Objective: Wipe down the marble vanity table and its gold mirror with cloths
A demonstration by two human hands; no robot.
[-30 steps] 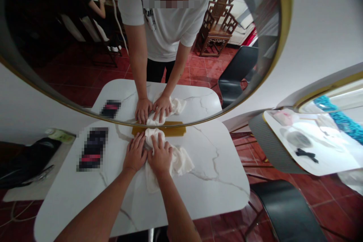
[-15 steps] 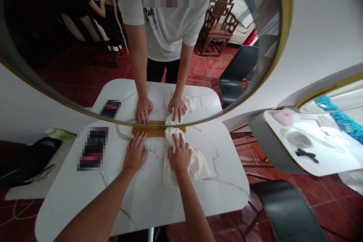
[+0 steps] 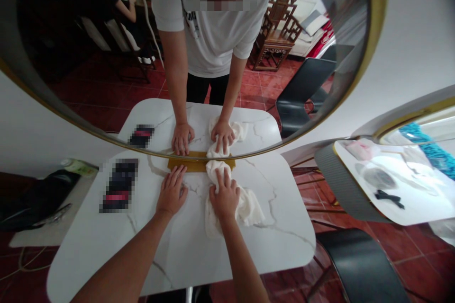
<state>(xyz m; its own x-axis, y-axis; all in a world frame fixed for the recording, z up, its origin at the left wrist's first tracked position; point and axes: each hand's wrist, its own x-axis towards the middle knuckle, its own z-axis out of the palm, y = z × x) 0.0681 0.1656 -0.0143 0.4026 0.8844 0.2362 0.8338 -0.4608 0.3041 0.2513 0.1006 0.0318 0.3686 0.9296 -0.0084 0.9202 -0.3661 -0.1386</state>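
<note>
Crumpled white cloth point(image 3: 250, 206) lies on the table point(image 3: 188, 255), its far end overlapping a gold strip point(image 3: 194, 165); right hand point(image 3: 224, 194) rests palm-down on it, fingers spread, pressing rather than clutching, while left hand point(image 3: 172, 192) lies flat on bare tabletop left of the cloth, grasping nothing visible. Doing this press well likely means even weight through the whole palm, loose folds spread out so they don't bunch, and care near the mirror point(image 3: 231, 90) just beyond the cloth. Blurred-out dark item point(image 3: 119, 187) sits farther left of cloth, well apart; black chair point(image 3: 359, 260) off right.
</note>
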